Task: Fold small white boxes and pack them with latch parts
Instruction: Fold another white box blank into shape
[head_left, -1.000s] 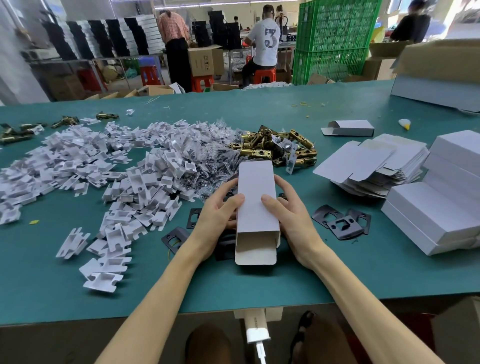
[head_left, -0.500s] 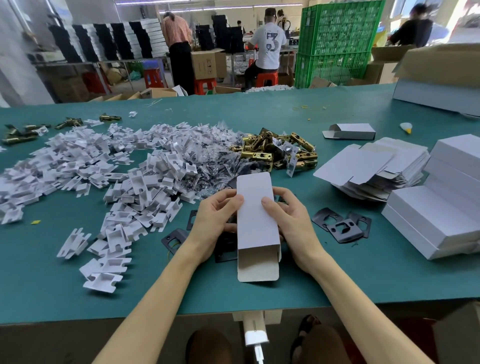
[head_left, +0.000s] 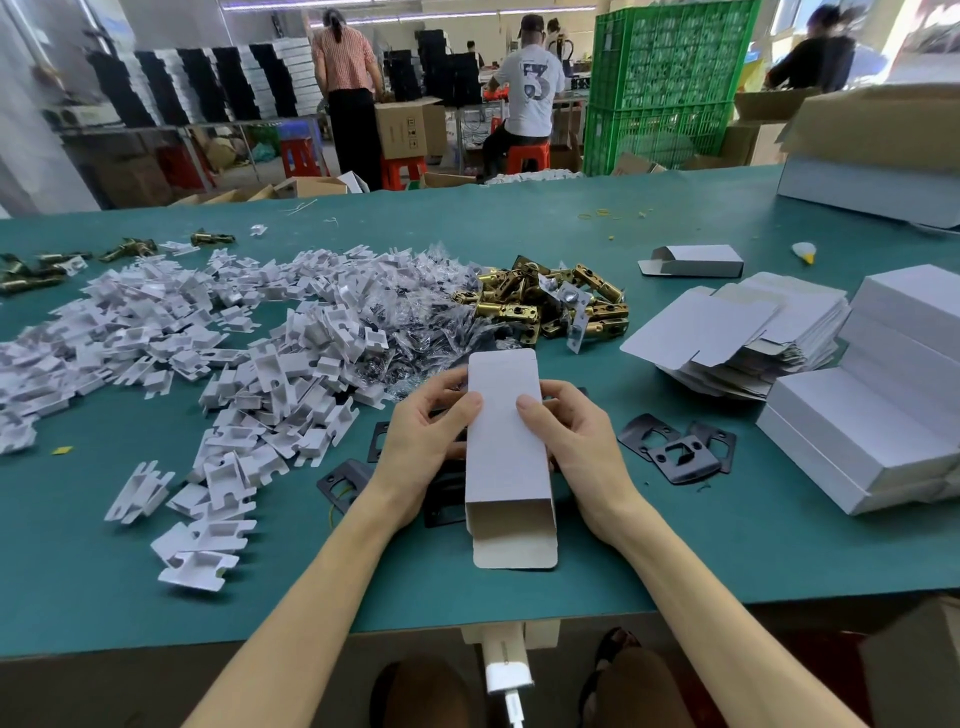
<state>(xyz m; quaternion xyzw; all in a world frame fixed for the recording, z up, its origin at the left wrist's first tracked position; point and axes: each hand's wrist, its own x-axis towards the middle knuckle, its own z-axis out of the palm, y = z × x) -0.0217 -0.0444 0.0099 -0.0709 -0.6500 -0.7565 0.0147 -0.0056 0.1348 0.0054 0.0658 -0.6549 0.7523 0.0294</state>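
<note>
Clasping the white box (head_left: 506, 441) between them, left grip (head_left: 426, 441) and right grip (head_left: 576, 447) apparently curl beneath it.

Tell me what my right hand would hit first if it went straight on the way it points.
The white box it grips: the right hand angles forward and left into it. Past the box, probably the brass latches, though depth is unclear.

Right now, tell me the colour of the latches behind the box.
Brassy gold latches, best in head view.
</note>
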